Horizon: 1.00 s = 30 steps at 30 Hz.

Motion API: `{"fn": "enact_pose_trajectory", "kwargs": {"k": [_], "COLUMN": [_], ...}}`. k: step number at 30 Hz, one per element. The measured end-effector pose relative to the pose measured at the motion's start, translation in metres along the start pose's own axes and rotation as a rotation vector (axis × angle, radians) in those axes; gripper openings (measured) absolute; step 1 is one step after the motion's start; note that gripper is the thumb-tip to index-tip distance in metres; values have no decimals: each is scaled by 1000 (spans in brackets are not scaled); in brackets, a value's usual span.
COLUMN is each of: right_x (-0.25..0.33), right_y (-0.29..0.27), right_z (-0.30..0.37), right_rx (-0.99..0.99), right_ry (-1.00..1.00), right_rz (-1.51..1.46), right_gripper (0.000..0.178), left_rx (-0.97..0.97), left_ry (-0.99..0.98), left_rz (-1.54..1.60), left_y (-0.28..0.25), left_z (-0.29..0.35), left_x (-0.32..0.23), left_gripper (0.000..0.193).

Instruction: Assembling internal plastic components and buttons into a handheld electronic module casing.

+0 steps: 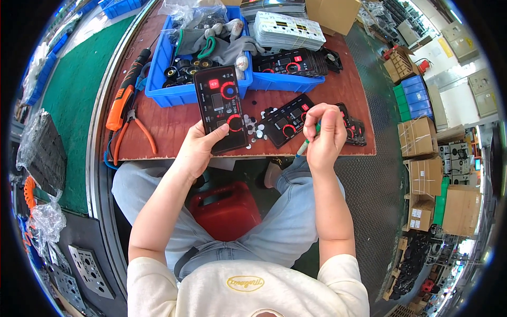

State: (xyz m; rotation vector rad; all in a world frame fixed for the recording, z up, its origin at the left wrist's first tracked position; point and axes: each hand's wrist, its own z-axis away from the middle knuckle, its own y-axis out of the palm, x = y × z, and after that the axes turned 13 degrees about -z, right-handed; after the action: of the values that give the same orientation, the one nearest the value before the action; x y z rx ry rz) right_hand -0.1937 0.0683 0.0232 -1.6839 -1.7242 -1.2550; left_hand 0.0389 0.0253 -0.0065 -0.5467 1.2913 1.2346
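My left hand (199, 145) grips a flat black panel (219, 100) with red ring markings and cut-outs, tilted up above the table's front edge. The thumb presses on its face near the lower ring. My right hand (326, 134) is closed around a slim green-and-white pen-like tool (303, 148), its tip slanting down and left. Beneath and beside that hand, a similar black panel (284, 127) lies on the table, with more panels (356, 130) stacked to its right. Small white and black discs (259, 133) are scattered between the held panel and the lying one.
A blue bin (168, 98) holds round black parts and grey gloves (191, 43). Another blue bin (288, 83) carries black panels, with white panels (288, 30) stacked behind. On the left lie an orange power screwdriver (122, 103) and orange-handled pliers (136, 126). A red stool (226, 212) is below.
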Motion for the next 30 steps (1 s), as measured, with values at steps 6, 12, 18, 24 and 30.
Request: {"fn": "enact_pose_trajectory", "kwargs": {"k": [6,12,18,24,30], "right_x": [6,-8,-6,-6,-10], "right_y": [1,0,28,34,42], "right_z": [9,12,22,19,20], "right_rx": [-13,42,394,496,485], "right_ry": [-240,-102,-3,-76,-46], "right_rz": [52,223,826,1059,1103], "right_gripper": [27,24,10,9,10], "left_rx": [-7,1,3,17,-97], "left_ry": [-11,3,78,205,396], "left_rz": [26,17,-73,-289,-581], "left_y": [5,6,11,24,34], "left_z": [0,0,-3,0,3], "left_x": [-2,-2,3,4,8], "left_gripper": [24,23,19,17,29]}}
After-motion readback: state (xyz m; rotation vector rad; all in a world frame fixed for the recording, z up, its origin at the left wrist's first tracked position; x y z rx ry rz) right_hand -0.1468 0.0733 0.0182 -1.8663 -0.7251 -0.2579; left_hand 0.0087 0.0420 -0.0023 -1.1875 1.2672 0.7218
